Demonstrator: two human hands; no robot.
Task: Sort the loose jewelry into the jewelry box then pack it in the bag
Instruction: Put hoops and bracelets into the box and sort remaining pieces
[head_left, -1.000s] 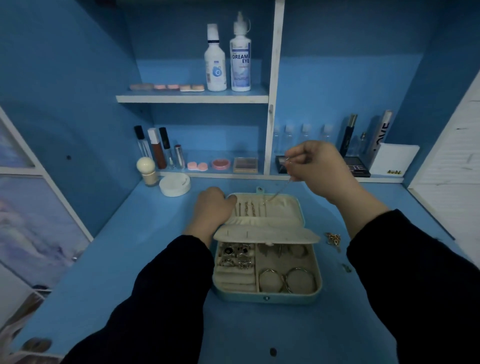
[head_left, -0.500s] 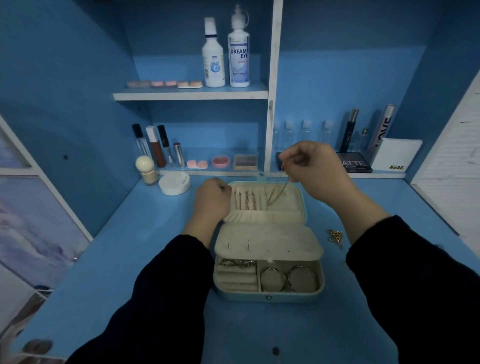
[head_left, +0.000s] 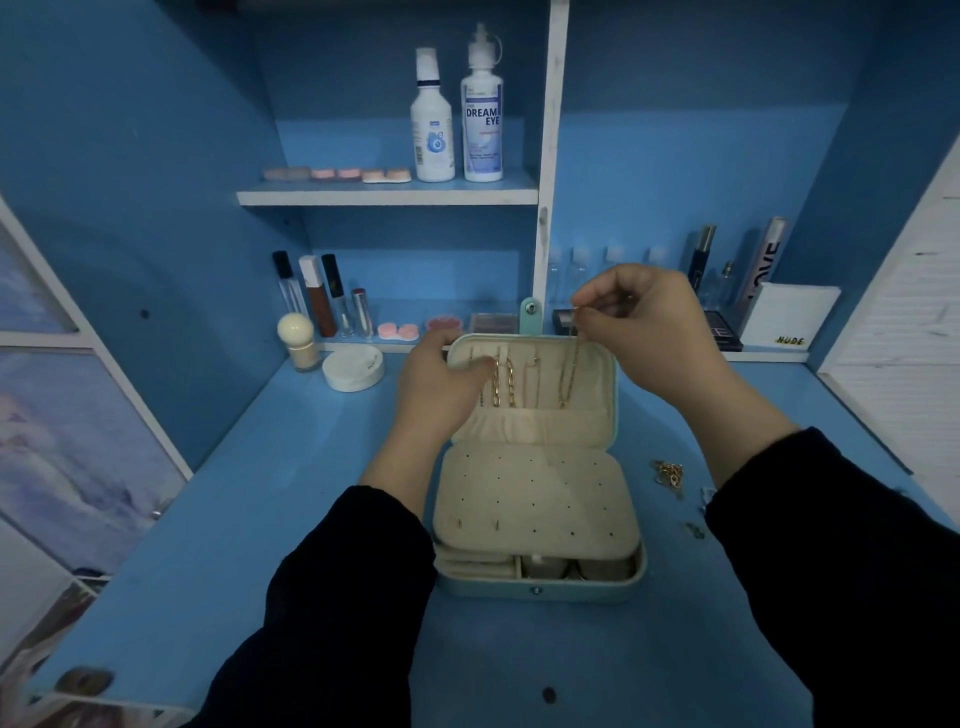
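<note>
A pale green jewelry box (head_left: 540, 590) lies open on the blue desk, its cream lid (head_left: 597, 374) upright at the back. A cream earring panel (head_left: 535, 499) covers most of the lower tray. Gold chains (head_left: 503, 383) hang inside the lid. My right hand (head_left: 644, 322) pinches the top of a thin gold necklace (head_left: 569, 374) that dangles down in front of the lid's right side. My left hand (head_left: 441, 384) grips the lid's left edge, thumb inside near the chains. Loose gold jewelry (head_left: 669, 473) lies on the desk right of the box.
A white round compact (head_left: 353, 368) and a cream bottle (head_left: 297, 338) stand left of the box. The low shelf behind holds cosmetics tubes (head_left: 322, 296), a dark palette (head_left: 722, 330) and a white card (head_left: 784, 317). Two solution bottles (head_left: 457, 119) stand on the upper shelf.
The earring panel has dropped down over the tray, hiding the rings and bangles. The lid now stands more upright, and my right hand has carried the necklace down to the lid's right side.
</note>
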